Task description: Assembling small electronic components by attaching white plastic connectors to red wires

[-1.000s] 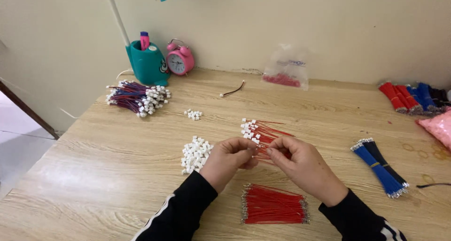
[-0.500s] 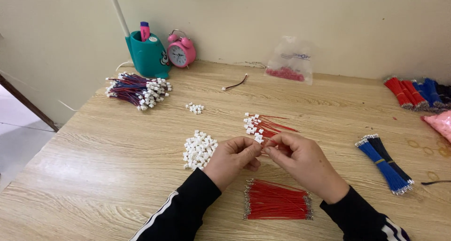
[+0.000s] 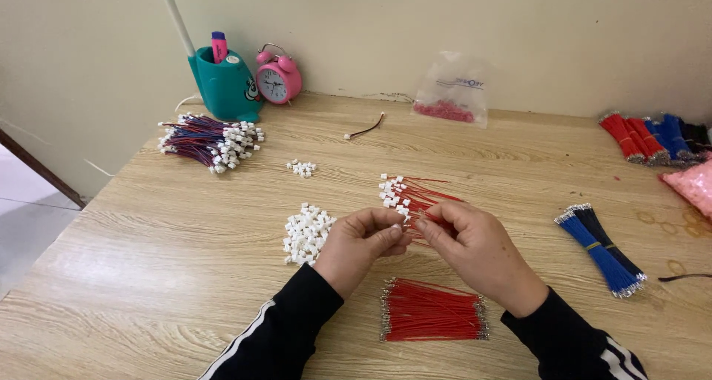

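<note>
Both hands meet over the middle of the wooden bench (image 3: 148, 224). Left hand (image 3: 360, 239): fingers pinched together on a small white connector (image 3: 399, 229) at the thumb tip. Right hand (image 3: 475, 246): fingers pinched on a thin red wire (image 3: 421, 235), its end brought up to the connector; the contact point is mostly hidden by the fingertips. The hands are held close, presumably so that small parts can be aligned by feel and sight.

Just beyond the hands lies a fan of red wires with white connectors on them (image 3: 404, 191), connector ends to the left. Just left of the left hand, a loose heap of white plastic connectors (image 3: 305, 233), blocky and matte, within easy reach. Nearer the body, a bundle of bare red wires (image 3: 434, 311), straight, parallel, with metal tips at both ends.

Further off: a blue wire bundle (image 3: 601, 239) to the right, a mixed red-and-blue finished bundle (image 3: 208, 139) far left, a teal pen holder (image 3: 222, 87), a pink alarm clock (image 3: 278, 76), a clear plastic bag (image 3: 452, 91) by the wall.
</note>
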